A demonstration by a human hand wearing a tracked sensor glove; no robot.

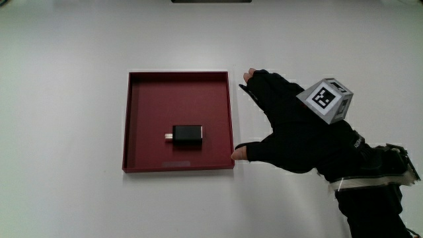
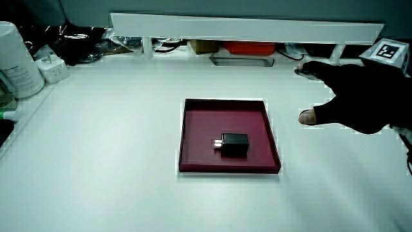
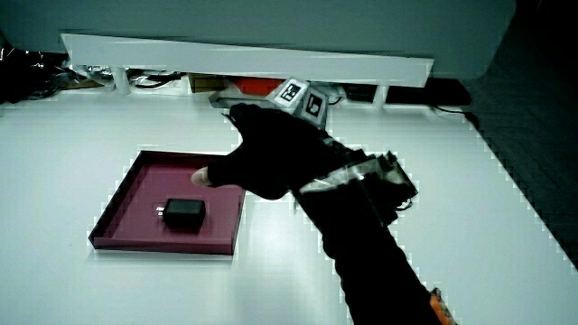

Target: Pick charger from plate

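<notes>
A small black charger [image 1: 188, 135] [image 2: 234, 143] [image 3: 183, 213] lies flat inside a dark red square plate [image 1: 142, 99] [image 2: 196, 116] [image 3: 135, 181] with low walls. Its metal prongs stick out from one end. The gloved hand [image 1: 291, 129] [image 2: 357, 96] [image 3: 271, 158] hovers beside the plate, just outside its rim, with fingers spread and thumb apart. It holds nothing and does not touch the charger. A patterned cube [image 1: 326, 99] sits on the back of the hand.
The white table [image 1: 66, 99] carries the plate. In both side views a low white partition [image 2: 244, 29] [image 3: 244, 54] runs along the table's edge, with cables and small items under it. A white canister [image 2: 16, 61] and a white adapter [image 2: 50, 67] stand at a table corner.
</notes>
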